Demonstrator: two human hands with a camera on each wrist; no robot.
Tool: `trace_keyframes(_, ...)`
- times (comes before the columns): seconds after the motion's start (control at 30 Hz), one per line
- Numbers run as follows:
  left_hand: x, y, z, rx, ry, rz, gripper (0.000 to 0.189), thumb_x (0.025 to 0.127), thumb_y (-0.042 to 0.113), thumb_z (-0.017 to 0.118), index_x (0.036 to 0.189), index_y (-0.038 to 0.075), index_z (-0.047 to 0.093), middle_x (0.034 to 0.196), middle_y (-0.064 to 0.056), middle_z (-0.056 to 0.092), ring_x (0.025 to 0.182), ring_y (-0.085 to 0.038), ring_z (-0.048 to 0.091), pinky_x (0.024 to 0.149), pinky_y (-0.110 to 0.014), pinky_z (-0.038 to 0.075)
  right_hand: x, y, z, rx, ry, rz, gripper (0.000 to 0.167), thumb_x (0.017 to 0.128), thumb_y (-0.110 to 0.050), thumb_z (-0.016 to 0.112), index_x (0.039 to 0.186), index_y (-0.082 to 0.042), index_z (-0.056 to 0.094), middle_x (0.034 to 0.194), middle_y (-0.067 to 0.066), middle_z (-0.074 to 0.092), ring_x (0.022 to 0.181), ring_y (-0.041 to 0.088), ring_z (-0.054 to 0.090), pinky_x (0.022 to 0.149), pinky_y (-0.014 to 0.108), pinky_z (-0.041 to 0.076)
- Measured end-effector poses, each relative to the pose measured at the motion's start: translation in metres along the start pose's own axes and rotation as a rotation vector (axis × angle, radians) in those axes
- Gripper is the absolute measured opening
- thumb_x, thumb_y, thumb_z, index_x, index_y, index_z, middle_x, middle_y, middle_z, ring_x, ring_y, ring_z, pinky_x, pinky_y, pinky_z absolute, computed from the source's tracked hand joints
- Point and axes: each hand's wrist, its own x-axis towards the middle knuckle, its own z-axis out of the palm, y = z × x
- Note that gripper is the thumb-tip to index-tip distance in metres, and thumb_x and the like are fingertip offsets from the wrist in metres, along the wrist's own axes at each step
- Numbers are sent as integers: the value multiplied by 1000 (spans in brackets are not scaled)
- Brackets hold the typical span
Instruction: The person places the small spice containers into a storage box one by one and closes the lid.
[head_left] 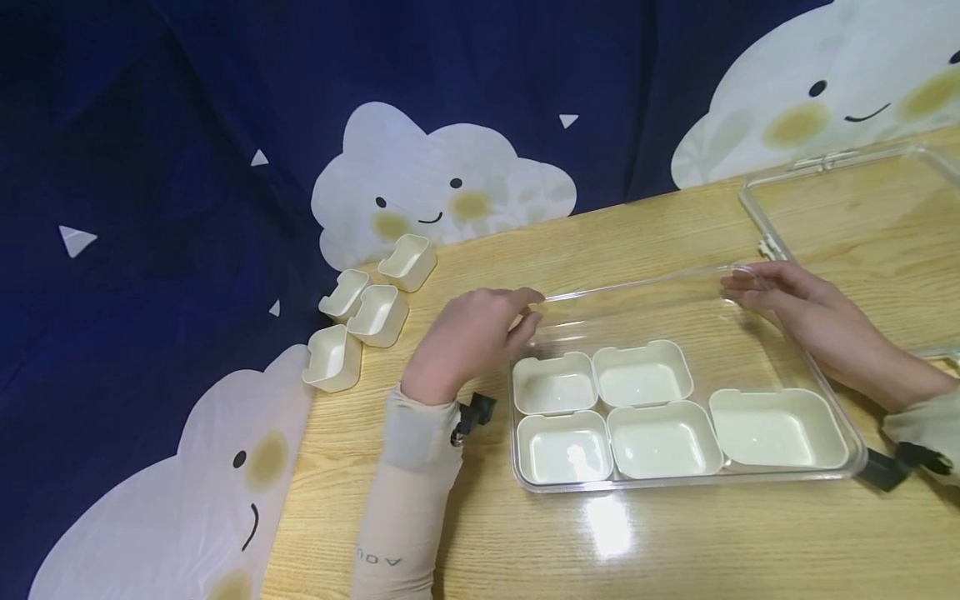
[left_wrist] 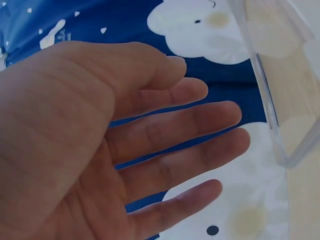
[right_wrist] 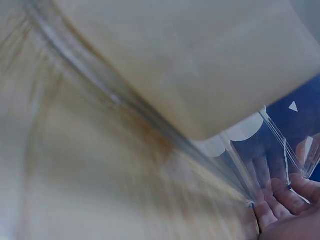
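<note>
A clear plastic box (head_left: 738, 358) lies on the wooden table, holding several cream cups (head_left: 663, 442) in two rows toward its front. At the box's back left corner is my left hand (head_left: 471, 340). Its fingers are extended and spread in the left wrist view, with a gap between them and the box's clear wall (left_wrist: 267, 95). My right hand (head_left: 813, 312) grips the back right corner, thumb at the rim. Seen from the right wrist, its fingers (right_wrist: 280, 200) lie around the clear corner, some behind the see-through wall.
Several more cream cups (head_left: 378, 315) stand at the table's far left, beside the dark blue cloud-printed curtain (head_left: 487, 75). At the back right lies a clear lid with a pale frame (head_left: 765, 225). Bare wooden tabletop (head_left: 570, 550) shows in front of the box.
</note>
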Motion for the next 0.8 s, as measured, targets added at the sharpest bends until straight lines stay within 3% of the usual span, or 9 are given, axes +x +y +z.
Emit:
trace_keyframes(0.23,-3,-17,-3,5,108,-90,30,106,25,52,125,14,73,90,-2,77,66,-16,59,68,-37,55,0,1,-1,31,-2,-7,30,108,-15,54,137,-11,51,128,-21,68,116,-10,65,93,6,45)
trace_keyframes(0.37,-4,-28,-3,-15,136,-156,29,106,26,53,123,13,73,100,-5,79,64,-18,60,66,-38,54,0,1,-1,35,0,-14,29,107,-15,54,136,-11,52,127,-21,69,116,-10,65,92,5,46)
trace_keyframes(0.6,-6,-44,-2,-27,183,-232,28,105,27,55,120,12,74,108,-4,80,92,-23,76,80,-42,59,1,0,-1,7,4,-5,29,108,-17,53,136,-12,52,126,-23,68,115,-11,65,93,5,45)
trace_keyframes(0.8,-10,-61,0,-59,181,-315,28,104,27,55,119,12,74,109,-7,80,93,-28,75,78,-47,59,1,-1,-1,-30,7,3,29,108,-17,52,137,-12,50,126,-25,67,115,-12,64,93,4,45)
